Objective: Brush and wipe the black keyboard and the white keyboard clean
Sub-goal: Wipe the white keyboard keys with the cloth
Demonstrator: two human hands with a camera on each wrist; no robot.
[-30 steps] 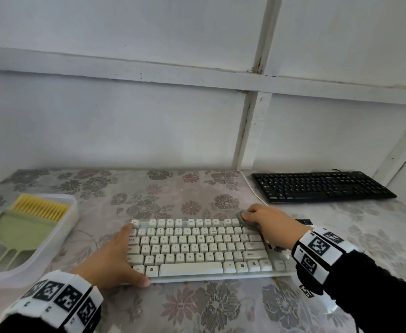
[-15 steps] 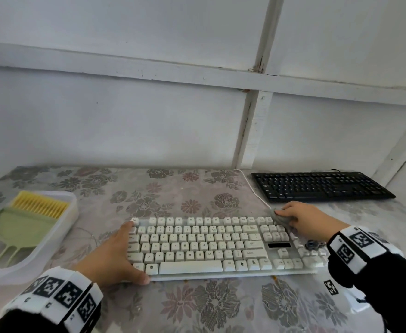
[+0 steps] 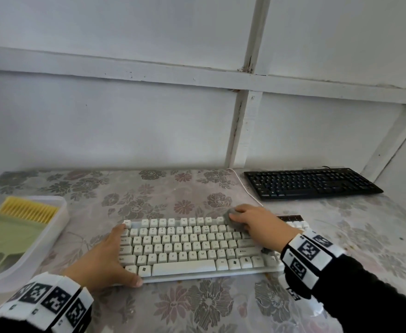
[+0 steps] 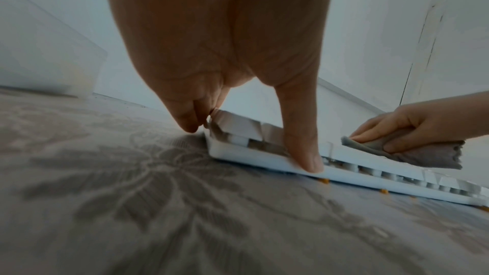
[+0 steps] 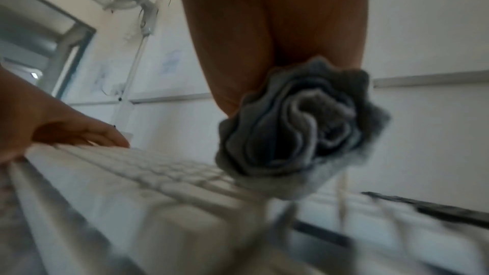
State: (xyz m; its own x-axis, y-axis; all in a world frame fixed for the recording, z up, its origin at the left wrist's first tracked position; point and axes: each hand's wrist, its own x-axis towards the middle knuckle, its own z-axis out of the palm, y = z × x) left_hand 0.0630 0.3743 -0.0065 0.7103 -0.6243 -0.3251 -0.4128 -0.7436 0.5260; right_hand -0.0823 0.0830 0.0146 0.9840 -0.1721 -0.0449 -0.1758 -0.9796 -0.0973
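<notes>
— White panelled walls behind, flowered cloth on the worktop (image 3: 197, 308); where is the white keyboard (image 3: 185, 248)?
— Front and centre. The black keyboard (image 3: 310, 183) lies at the back right, well apart, its place unchanged.
— And the left hand (image 3: 103, 260)?
— Clamped on the white keyboard's left end as before, thumb curled along the front edge, fingers over the far corner.
— The right hand (image 3: 257, 224)?
— Half a second ago it was at the keyboard's far right, beside the number pad. Now it has slid back left, fingers bunched round a grey cloth (image 5: 299, 124) pressed on the top rows.
— Anything else?
— A clear tray (image 3: 53, 239) at the left holds a green dustpan (image 3: 7, 234) and yellow brush (image 3: 28, 210), unmoved.
</notes>
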